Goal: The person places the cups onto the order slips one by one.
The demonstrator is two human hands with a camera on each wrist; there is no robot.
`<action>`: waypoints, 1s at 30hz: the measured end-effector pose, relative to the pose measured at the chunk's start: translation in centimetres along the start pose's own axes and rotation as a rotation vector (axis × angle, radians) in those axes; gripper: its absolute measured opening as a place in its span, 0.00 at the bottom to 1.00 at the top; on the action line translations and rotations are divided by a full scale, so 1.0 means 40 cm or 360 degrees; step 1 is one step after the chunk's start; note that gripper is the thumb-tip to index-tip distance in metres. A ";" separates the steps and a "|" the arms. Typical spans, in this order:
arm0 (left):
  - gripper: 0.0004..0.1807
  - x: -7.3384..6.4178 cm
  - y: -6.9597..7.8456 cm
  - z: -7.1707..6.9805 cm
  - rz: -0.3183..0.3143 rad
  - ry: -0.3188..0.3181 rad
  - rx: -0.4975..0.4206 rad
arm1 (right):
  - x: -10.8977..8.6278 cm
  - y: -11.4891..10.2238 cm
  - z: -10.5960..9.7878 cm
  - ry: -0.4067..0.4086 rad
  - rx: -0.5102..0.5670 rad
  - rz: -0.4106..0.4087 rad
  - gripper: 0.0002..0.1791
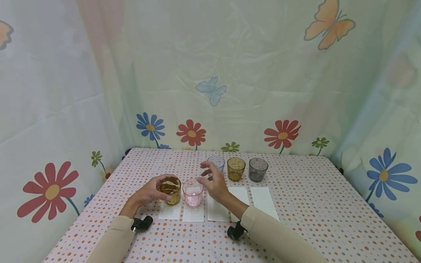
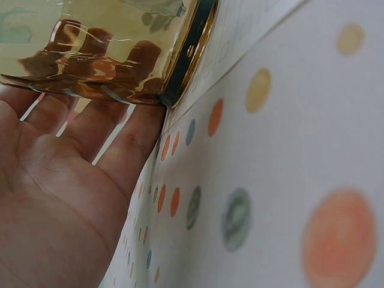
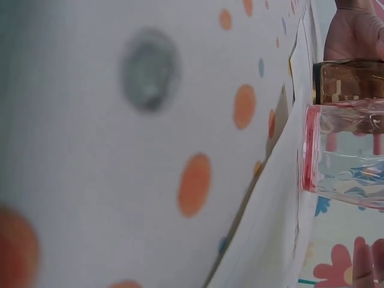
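My left hand (image 1: pixel 149 190) curls around an amber glass tumbler (image 1: pixel 175 196), thumb at the front and fingers at the back. In the left wrist view, the fingers of that hand (image 2: pixel 60 192) show through the amber tumbler (image 2: pixel 102 60), whose base is by the white paper. Beside it, to the right, a pink-tinted tumbler (image 1: pixel 193 195) stands upright on a paper strip. My right hand (image 1: pixel 215 184) hovers just right of the pink tumbler, fingers spread and loosely bent. The right wrist view shows its fingertips (image 3: pixel 363 264) apart from the pink tumbler (image 3: pixel 345 156).
Behind the right hand stands a pale clear tumbler (image 1: pixel 217 162), partly hidden by it. An amber tumbler (image 1: pixel 236 169) and a grey one (image 1: pixel 258 170) follow to the right. Several white paper strips (image 1: pixel 264 202) lie in a row on the dotted tablecloth (image 1: pixel 309 219).
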State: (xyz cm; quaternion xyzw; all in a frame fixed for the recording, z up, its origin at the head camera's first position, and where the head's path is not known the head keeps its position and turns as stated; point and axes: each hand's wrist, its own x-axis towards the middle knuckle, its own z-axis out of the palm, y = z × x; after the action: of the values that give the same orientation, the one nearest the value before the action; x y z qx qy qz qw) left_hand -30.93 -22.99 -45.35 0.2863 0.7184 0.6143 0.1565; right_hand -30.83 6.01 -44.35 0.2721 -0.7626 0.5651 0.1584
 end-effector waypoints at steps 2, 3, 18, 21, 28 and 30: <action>0.42 0.000 0.000 0.000 0.0002 -0.0002 -0.0003 | 0.001 -0.002 -0.003 0.0044 -0.0043 -0.0014 0.27; 0.42 0.000 0.000 0.000 0.0003 -0.0002 -0.0003 | 0.001 -0.003 -0.004 0.0063 -0.0057 -0.0021 0.27; 0.42 0.000 -0.003 0.002 0.0010 0.0005 0.0016 | 0.007 0.007 -0.022 0.0374 -0.0273 -0.0158 0.27; 0.42 0.000 -0.001 0.002 0.0005 0.0008 0.0014 | 0.008 0.011 -0.027 0.0448 -0.0333 -0.0165 0.28; 0.42 -0.001 -0.002 0.001 0.0013 0.0009 0.0020 | 0.014 0.015 -0.038 0.0522 -0.0488 -0.0089 0.30; 0.41 -0.001 -0.003 0.000 0.0019 0.0007 0.0028 | 0.015 0.016 -0.040 0.0535 -0.0543 -0.0080 0.30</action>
State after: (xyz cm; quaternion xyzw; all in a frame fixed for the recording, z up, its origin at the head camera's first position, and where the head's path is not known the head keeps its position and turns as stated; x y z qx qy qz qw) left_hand -30.93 -23.01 -45.46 0.2907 0.7224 0.6095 0.1488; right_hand -31.79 7.51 -44.04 0.1623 -0.8029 0.4613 0.3408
